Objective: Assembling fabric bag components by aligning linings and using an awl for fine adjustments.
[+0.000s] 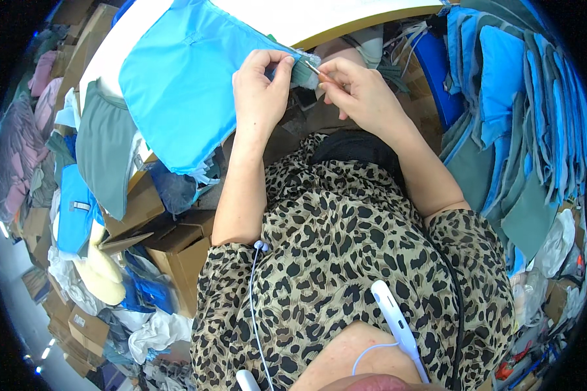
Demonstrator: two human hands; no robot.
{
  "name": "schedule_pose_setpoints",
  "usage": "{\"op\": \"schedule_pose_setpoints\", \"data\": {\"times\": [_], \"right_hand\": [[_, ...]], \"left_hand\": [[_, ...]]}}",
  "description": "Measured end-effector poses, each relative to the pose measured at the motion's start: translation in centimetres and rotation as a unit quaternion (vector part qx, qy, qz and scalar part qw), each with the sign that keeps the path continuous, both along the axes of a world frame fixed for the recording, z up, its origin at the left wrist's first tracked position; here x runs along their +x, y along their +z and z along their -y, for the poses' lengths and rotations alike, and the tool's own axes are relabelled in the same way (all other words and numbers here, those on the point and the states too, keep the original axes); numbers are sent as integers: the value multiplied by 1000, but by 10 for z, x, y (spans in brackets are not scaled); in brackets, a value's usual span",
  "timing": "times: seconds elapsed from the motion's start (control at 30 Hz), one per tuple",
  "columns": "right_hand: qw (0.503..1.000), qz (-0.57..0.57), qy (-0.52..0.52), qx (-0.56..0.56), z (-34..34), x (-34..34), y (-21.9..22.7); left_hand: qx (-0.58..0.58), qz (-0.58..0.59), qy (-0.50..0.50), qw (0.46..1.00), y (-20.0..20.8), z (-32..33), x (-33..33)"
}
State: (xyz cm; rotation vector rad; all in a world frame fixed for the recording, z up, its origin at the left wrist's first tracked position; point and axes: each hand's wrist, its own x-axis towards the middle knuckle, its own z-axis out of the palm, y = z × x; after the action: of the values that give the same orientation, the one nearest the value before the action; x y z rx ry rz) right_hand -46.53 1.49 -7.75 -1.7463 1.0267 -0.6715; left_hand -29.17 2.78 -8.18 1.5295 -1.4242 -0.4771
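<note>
A bright blue fabric piece (179, 85) spreads over the white table's edge and hangs down toward me. My left hand (262, 88) is closed in a pinch on its right end, where a small dark green fabric part with a whitish fringe (304, 72) shows. Just to the right, my right hand (362, 91) grips a small tool with an orange-brown handle and a thin metal tip (319, 72). The tip points left and meets the green part, close to my left fingertips. Whether it is a seam ripper or another pointed tool is too small to tell.
The white tabletop (346, 16) curves across the top with a yellowish edge. Blue and grey-green cut pieces (509, 98) hang in a thick stack at right. A grey-green piece (104, 146) droops at left, above open cardboard boxes (176, 260) and plastic bags (160, 333).
</note>
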Motion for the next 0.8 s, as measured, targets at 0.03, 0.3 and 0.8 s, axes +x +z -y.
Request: {"op": "schedule_pose_setpoints", "data": {"times": [0.03, 0.3, 0.8], "right_hand": [[1000, 0, 0, -2, 0, 0, -1], [999, 39, -26, -15, -2, 6, -7], [970, 180, -90, -136, -2, 39, -51]], "left_hand": [[-13, 3, -3, 1000, -1, 0, 1], [-16, 14, -9, 1000, 1, 0, 0], [-68, 54, -13, 996, -8, 0, 2]]}}
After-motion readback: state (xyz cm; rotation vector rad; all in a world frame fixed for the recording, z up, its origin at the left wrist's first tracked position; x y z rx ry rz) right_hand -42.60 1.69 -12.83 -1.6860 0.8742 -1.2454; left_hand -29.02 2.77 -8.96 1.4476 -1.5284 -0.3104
